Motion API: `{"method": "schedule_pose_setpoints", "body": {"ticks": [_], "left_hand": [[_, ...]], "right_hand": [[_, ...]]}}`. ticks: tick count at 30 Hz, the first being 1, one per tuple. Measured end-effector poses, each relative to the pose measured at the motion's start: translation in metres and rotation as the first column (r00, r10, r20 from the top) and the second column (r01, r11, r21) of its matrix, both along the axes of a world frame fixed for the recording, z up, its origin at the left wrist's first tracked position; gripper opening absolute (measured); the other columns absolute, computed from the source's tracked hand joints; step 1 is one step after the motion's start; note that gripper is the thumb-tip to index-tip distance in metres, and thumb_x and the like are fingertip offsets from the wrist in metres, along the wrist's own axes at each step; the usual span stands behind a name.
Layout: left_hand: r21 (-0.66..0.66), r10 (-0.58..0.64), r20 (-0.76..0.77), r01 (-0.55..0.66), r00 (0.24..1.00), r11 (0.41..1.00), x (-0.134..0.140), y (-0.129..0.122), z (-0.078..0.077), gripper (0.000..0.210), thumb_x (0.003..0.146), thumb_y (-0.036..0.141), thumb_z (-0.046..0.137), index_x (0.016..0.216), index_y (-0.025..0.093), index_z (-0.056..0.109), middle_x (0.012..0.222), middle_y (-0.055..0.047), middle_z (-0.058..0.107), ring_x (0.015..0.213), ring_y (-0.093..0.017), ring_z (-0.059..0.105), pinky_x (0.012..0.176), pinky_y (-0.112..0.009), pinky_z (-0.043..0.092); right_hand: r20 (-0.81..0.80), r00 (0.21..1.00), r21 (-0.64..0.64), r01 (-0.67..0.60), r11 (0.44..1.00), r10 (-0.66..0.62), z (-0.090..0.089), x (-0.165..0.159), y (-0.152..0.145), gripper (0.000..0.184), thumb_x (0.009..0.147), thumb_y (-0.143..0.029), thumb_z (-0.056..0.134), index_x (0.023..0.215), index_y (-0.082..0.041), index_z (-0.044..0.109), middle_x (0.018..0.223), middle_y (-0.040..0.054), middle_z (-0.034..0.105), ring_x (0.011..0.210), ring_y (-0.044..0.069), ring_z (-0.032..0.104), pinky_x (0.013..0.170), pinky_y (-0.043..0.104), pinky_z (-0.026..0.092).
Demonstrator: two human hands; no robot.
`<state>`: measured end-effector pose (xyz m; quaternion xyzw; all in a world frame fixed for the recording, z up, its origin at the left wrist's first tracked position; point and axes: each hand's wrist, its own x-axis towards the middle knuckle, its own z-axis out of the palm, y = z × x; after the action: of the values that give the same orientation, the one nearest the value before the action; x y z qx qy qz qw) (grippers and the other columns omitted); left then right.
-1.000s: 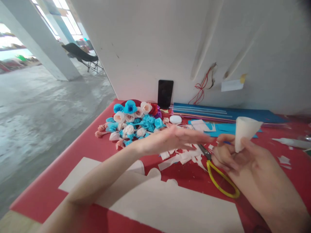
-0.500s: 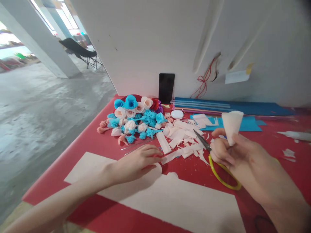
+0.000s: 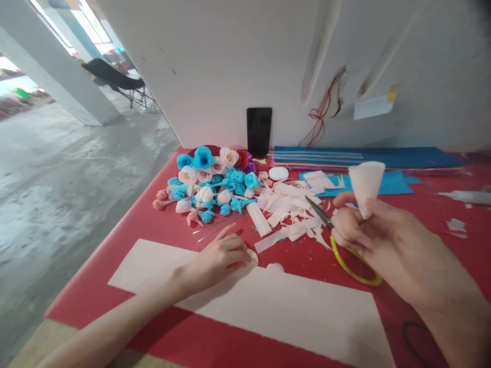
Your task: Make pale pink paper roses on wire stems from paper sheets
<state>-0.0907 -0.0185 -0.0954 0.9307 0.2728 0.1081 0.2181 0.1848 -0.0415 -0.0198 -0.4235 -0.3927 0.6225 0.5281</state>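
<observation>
Right hand (image 3: 395, 240) pinches a cone (image 3: 367, 184) by its narrow tip over the right of the bench (image 3: 433, 209), likely sparing the rim; left hand (image 3: 218, 255) curls at a disc (image 3: 253, 257) by the far edge of the sheet (image 3: 291, 306), grip unclear. Scissors (image 3: 325, 219) lie alongside, perhaps for reach.

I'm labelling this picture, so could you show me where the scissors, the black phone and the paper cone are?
Scissors (image 3: 324, 217): head view, on the metal blades.
Black phone (image 3: 259, 132): head view, middle of its dark screen.
Paper cone (image 3: 366, 184): head view, on its pale side, below the wide top.
</observation>
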Motion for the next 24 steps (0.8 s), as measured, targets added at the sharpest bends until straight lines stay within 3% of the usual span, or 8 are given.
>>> {"method": "schedule_pose_setpoints", "body": {"ticks": [3,8,12,16,19,24], "left_hand": [[0.014,-0.032,-0.003,0.032,0.999,0.999,0.001,0.0,0.0,0.017,0.09,0.014,0.048,0.091,0.019,0.064,0.102,-0.006,0.067,0.096,-0.015,0.062,0.105,-0.039,0.037],[0.078,-0.084,-0.024,0.085,0.996,0.993,0.0,-0.002,-0.001,0.02,0.09,0.01,0.044,0.099,0.017,0.061,0.108,-0.005,0.069,0.106,-0.014,0.062,0.092,-0.027,0.048],[0.199,-0.071,-0.026,0.074,0.997,0.977,-0.001,-0.007,-0.003,0.019,0.091,0.009,0.044,0.1,0.015,0.06,0.107,-0.006,0.07,0.104,-0.017,0.063,0.1,-0.035,0.043],[0.318,-0.105,-0.02,0.106,0.994,0.942,0.0,-0.01,-0.006,0.018,0.09,0.005,0.044,0.094,0.013,0.059,0.101,-0.006,0.072,0.099,-0.018,0.065,0.113,-0.047,0.026],[0.379,-0.127,-0.012,0.122,0.992,0.917,0.0,-0.01,-0.007,0.019,0.091,0.005,0.042,0.09,0.014,0.058,0.099,-0.005,0.073,0.097,-0.017,0.065,0.115,-0.048,0.021],[0.419,-0.126,-0.015,0.121,0.992,0.9,0.0,-0.01,-0.006,0.018,0.091,0.007,0.043,0.089,0.015,0.06,0.101,-0.005,0.072,0.096,-0.015,0.065,0.114,-0.045,0.024]], "right_hand": [[0.009,1.0,0.001,0.001,1.0,-0.001,-0.002,0.001,-0.001,0.024,0.083,-0.046,0.062,0.082,-0.022,0.066,0.051,-0.0022,0.033,0.048,0.011,0.031,0.047,0.019,0.036],[0.028,0.999,0.007,-0.017,1.0,0.017,-0.002,0.003,-0.002,0.026,0.085,-0.047,0.059,0.083,-0.022,0.064,0.053,-0.0021,0.032,0.05,0.011,0.032,0.05,0.02,0.036],[0.031,0.999,0.002,-0.023,1.0,0.023,-0.002,0.003,-0.001,0.025,0.086,-0.047,0.058,0.083,-0.022,0.064,0.054,-0.0022,0.033,0.051,0.011,0.032,0.05,0.02,0.035],[0.039,0.999,0.007,-0.019,1.0,0.019,-0.003,0.002,-0.001,0.026,0.086,-0.048,0.058,0.084,-0.022,0.064,0.054,-0.0023,0.033,0.051,0.011,0.033,0.05,0.02,0.035],[0.048,0.999,0.009,-0.006,1.0,0.006,-0.004,0.002,-0.003,0.027,0.084,-0.049,0.061,0.082,-0.022,0.065,0.053,-0.0025,0.034,0.05,0.01,0.033,0.051,0.019,0.036],[0.052,0.999,0.004,-0.017,1.0,0.016,-0.003,0.001,-0.004,0.025,0.083,-0.049,0.063,0.083,-0.023,0.065,0.054,-0.0024,0.037,0.05,0.011,0.035,0.05,0.018,0.036]]}}
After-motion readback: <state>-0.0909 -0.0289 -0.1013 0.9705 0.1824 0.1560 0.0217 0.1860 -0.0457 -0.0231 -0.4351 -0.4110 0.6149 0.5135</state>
